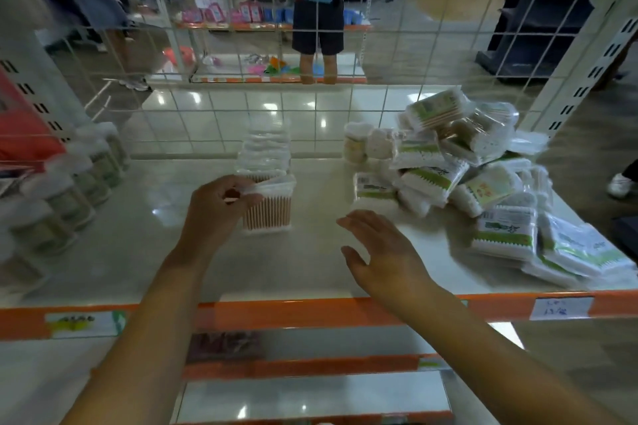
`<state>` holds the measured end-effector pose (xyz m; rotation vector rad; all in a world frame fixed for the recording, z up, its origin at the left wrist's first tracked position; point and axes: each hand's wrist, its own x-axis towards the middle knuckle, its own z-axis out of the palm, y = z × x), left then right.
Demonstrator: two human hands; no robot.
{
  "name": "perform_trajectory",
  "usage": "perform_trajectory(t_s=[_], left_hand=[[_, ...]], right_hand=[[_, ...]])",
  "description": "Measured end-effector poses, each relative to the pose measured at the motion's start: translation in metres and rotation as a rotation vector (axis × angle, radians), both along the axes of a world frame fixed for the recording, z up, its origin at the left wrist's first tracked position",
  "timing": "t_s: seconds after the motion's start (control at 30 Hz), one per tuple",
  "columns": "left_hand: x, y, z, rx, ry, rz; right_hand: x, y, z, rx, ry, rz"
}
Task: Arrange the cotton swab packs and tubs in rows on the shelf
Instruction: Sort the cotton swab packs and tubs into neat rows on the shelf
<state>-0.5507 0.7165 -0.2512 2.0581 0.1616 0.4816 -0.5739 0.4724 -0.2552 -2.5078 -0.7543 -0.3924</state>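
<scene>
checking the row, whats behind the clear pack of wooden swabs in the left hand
Behind the clear pack of wooden-stick swabs gripped by the left hand, more clear packs line up towards the wire mesh; their count is hidden.

Two hands: left hand (pixel 221 203), right hand (pixel 376 252). One row of clear swab packs (pixel 267 179) at centre, count unclear. Two round tubs (pixel 367 145) far right. A heap of packs (pixel 483 183) right, roughly a dozen. Jars (pixel 69 190) left, blurred.
</scene>
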Motion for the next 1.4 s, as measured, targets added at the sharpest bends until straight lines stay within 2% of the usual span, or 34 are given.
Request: perform_trajectory(t_s=[0.13,0.27,0.47,0.63,0.8,0.9,1.07,1.27,1.4], left_hand=[[0.010,0.012,-0.003,0.118,-0.078,0.001],[0.021,0.024,-0.010,0.443,-0.257,-0.010],[0.030,0.031,-0.023,0.582,-0.335,0.027],[0.026,0.030,-0.027,0.601,-0.367,-0.036],[0.021,0.026,-0.026,0.549,-0.262,-0.071],[0.023,0.027,-0.022,0.626,-0.250,-0.086],[0.023,0.017,-0.016,0.682,-0.315,-0.021],[0.019,-0.032,0.000,0.668,-0.446,-0.137],[0.016,-0.074,-0.003,0.654,-0.458,-0.251]], right_hand=[[-0.003,0.013,-0.007,0.000,0.066,-0.048],[-0.006,0.025,-0.011,0.004,0.104,-0.090],[-0.008,0.035,-0.009,0.092,0.176,-0.131],[-0.009,0.042,-0.008,0.111,0.184,-0.140],[-0.011,0.043,-0.008,0.092,0.209,-0.146],[-0.011,0.040,-0.008,0.074,0.228,-0.144],[-0.009,0.030,-0.006,0.068,0.246,-0.152],[-0.010,0.006,-0.009,0.159,0.205,-0.186],[-0.010,-0.022,-0.011,0.157,0.195,-0.182]])
